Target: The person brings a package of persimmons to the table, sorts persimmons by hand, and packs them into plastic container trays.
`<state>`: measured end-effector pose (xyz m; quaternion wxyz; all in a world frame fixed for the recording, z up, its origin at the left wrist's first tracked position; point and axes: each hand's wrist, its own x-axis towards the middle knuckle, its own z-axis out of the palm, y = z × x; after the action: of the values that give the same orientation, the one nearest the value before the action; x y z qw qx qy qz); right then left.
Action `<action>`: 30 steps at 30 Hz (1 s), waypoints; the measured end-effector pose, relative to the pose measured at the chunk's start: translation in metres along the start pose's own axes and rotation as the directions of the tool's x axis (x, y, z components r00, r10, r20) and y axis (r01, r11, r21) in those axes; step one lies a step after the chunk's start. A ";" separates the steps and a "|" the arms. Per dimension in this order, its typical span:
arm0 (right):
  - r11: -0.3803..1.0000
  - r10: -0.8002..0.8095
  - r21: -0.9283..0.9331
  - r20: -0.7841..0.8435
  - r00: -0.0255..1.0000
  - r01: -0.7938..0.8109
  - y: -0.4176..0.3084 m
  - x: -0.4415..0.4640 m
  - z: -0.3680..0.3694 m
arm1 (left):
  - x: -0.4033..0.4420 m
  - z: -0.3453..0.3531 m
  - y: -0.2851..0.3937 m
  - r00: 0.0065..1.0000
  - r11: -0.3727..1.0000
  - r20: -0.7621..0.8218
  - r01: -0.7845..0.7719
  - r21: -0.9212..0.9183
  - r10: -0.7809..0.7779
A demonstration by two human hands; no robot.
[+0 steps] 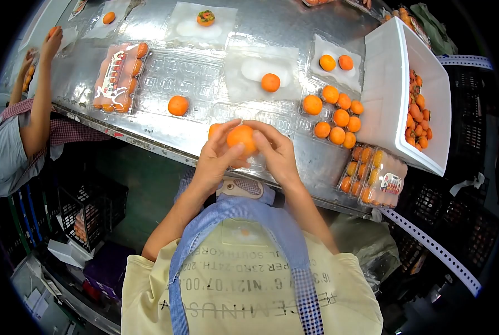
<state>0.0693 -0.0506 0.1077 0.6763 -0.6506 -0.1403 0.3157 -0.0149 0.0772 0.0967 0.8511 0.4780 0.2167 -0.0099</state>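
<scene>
Between my two hands, above the table's front edge, is an orange persimmon (242, 139). My left hand (211, 162) curls round its left side with the thumb across the front. The fingers of my right hand (278, 159) close on its right side. Partly hidden behind my left fingers sits another persimmon (214, 130), and a bit of orange fruit shows under the held one. Beyond my hands, a single persimmon (270, 82) rests on a white foam sheet (244, 56). To the right, a clear tray holds several persimmons (341, 117) in rows.
A white foam box (383, 84) with small persimmons stands at the right. Closed fruit packs (381, 181) sit at the front right edge, another pack (118, 78) at left. Clear trays (177, 75) lie mid-table. At far left a co-worker's hand (53, 42) holds fruit.
</scene>
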 end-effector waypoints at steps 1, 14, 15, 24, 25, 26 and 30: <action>1.000 -0.004 0.011 -0.014 1.000 0.004 0.002 -0.001 -0.002 | 0.001 -0.001 -0.001 1.000 1.000 0.008 -0.007 -0.017 0.007; 0.994 -0.089 0.062 0.005 0.996 0.088 -0.008 -0.009 -0.004 | -0.003 -0.015 -0.002 0.960 0.902 0.268 0.048 -0.430 0.076; 0.994 -0.089 0.068 0.003 0.996 0.089 -0.008 -0.009 -0.005 | -0.003 -0.015 -0.002 0.960 0.918 0.266 0.023 -0.395 0.090; 0.995 -0.097 0.021 -0.057 0.994 0.098 0.001 -0.008 -0.007 | 0.003 -0.010 -0.004 0.908 0.930 0.211 -0.339 -0.140 0.363; 0.996 -0.087 0.016 -0.044 0.995 0.088 0.000 -0.009 -0.007 | 0.004 -0.010 -0.005 0.895 0.919 0.209 -0.374 -0.126 0.393; 0.997 -0.078 0.011 -0.031 0.996 0.078 -0.001 -0.009 -0.007 | 0.004 -0.011 -0.006 0.893 0.917 0.209 -0.383 -0.113 0.399; 0.998 -0.020 0.057 -0.004 1.000 0.020 -0.005 -0.009 -0.004 | 0.003 -0.012 -0.006 0.902 0.920 0.179 -0.388 -0.059 0.392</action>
<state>0.0661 -0.0590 0.1145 0.6978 -0.6303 -0.1367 0.3117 -0.0174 0.0841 0.0853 0.8575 0.4994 0.0360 0.1181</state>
